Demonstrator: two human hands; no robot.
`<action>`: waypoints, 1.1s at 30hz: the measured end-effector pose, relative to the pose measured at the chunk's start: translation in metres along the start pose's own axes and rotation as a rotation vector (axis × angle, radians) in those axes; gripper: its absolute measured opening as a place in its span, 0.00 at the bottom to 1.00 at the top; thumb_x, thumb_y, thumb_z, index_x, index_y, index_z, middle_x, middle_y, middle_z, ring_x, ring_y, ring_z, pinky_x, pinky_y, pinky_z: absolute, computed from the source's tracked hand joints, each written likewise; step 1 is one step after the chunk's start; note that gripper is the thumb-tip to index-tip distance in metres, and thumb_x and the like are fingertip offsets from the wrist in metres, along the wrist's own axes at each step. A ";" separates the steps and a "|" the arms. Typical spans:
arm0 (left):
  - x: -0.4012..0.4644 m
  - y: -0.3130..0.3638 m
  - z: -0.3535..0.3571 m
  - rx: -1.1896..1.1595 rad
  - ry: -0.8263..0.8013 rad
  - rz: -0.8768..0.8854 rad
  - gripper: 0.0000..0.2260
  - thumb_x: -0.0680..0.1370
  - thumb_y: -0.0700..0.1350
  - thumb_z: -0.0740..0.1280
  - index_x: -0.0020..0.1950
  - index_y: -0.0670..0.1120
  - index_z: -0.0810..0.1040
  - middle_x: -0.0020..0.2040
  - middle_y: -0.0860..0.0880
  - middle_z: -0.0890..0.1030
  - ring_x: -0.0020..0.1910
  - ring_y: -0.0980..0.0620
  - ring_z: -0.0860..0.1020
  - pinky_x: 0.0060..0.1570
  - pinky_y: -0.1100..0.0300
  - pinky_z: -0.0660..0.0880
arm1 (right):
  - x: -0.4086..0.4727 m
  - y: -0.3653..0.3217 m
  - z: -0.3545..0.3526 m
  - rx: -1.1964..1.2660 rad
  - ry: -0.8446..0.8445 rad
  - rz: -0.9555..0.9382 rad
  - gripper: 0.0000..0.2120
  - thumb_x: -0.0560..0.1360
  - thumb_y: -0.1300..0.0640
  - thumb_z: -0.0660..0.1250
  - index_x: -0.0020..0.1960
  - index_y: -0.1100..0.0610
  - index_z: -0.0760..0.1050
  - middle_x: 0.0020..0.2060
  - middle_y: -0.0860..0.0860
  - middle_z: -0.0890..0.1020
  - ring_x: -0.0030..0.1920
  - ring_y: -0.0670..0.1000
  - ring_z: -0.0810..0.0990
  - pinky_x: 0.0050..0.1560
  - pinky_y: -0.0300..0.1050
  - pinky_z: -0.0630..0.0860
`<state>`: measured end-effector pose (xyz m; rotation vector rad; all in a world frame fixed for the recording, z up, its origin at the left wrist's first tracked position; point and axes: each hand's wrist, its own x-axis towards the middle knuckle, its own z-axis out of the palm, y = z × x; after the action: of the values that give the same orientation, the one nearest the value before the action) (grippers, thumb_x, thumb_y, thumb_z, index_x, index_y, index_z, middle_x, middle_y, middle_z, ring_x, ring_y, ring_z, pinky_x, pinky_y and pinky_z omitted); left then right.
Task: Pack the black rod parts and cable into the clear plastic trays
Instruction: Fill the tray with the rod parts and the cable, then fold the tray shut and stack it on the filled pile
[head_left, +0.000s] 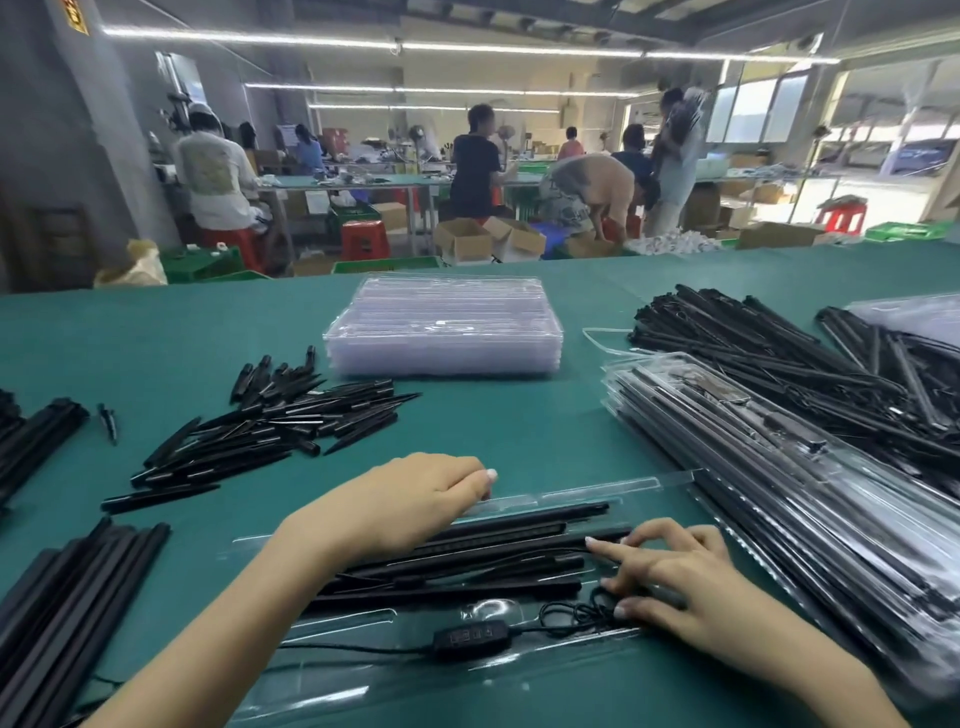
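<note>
1. Clear plastic tray (670, 480) lies on my green table (519, 431), with black rods (519, 519) inside.
2. My left hand (410, 504) lies flat on them, fingers straight.
3. My right hand (675, 577) pinches the cable (566, 616) coil.

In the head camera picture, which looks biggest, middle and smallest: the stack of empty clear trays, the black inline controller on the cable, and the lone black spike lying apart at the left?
Largest to smallest as they look:
1. stack of empty clear trays
2. inline controller, though it lies nearest the camera
3. lone black spike
</note>
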<state>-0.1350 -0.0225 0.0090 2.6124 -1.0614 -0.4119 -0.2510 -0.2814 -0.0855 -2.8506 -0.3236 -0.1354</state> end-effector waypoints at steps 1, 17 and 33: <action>0.000 0.000 0.001 0.008 0.004 0.002 0.19 0.82 0.57 0.48 0.58 0.51 0.74 0.54 0.53 0.78 0.55 0.52 0.74 0.61 0.53 0.69 | 0.000 0.000 0.000 0.031 0.000 0.016 0.24 0.68 0.27 0.58 0.57 0.37 0.77 0.56 0.11 0.53 0.62 0.27 0.55 0.60 0.35 0.49; -0.028 -0.012 0.101 0.122 -0.030 -0.008 0.17 0.78 0.66 0.40 0.60 0.82 0.33 0.70 0.70 0.29 0.68 0.60 0.23 0.62 0.35 0.23 | -0.046 -0.016 0.010 -0.119 0.112 0.125 0.23 0.81 0.39 0.39 0.70 0.36 0.65 0.69 0.33 0.65 0.69 0.33 0.60 0.61 0.34 0.56; -0.020 -0.010 0.097 0.338 0.057 0.125 0.30 0.70 0.67 0.33 0.73 0.68 0.48 0.74 0.56 0.54 0.75 0.54 0.46 0.66 0.37 0.25 | -0.074 -0.027 -0.006 -0.168 0.373 0.046 0.24 0.77 0.44 0.58 0.64 0.59 0.76 0.63 0.49 0.78 0.65 0.47 0.74 0.65 0.43 0.68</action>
<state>-0.1780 -0.0168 -0.0810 2.8018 -1.3702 -0.1374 -0.3294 -0.2734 -0.0822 -2.9099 -0.1746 -0.7041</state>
